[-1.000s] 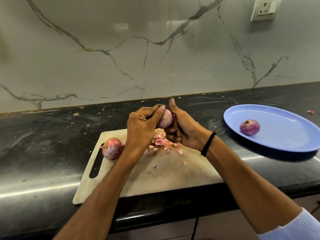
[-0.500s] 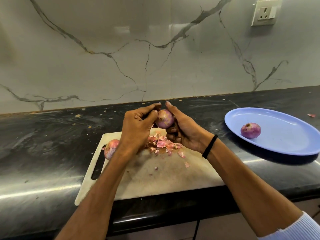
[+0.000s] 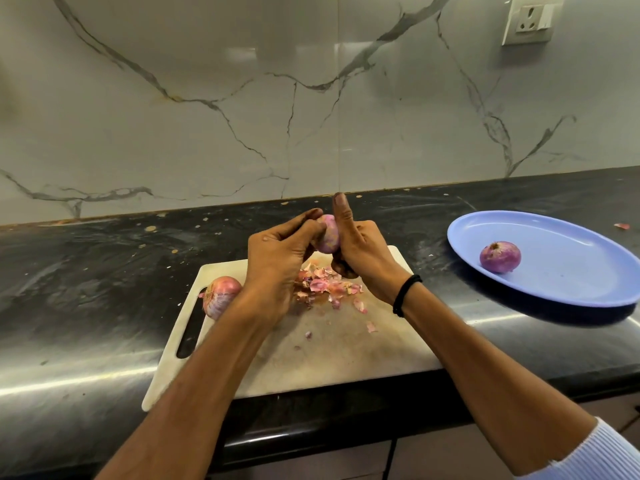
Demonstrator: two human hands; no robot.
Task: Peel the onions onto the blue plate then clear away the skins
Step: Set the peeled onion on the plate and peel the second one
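Above the white cutting board [image 3: 332, 355] I hold a half-peeled pink onion [image 3: 328, 234] between both hands. My right hand [image 3: 363, 258] grips it from the right with the thumb pointing up. The fingertips of my left hand [image 3: 277, 261] pinch at its left side. A pile of pink onion skins [image 3: 325, 285] lies on the board under my hands. An unpeeled onion [image 3: 220, 295] sits on the board's left end, partly behind my left wrist. One peeled onion [image 3: 500, 257] rests on the blue plate [image 3: 568, 271] at the right.
The board and plate sit on a black stone counter [image 3: 86, 278] with small skin flecks on it. A marble wall rises behind, with a socket [image 3: 529, 20] at top right. A skin scrap [image 3: 621, 226] lies beyond the plate. The counter's front edge is close to me.
Both hands have turned the onion a little; my right thumb now stands straight up beside it. The view has shifted slightly downward. The other onions and the plate stay put.
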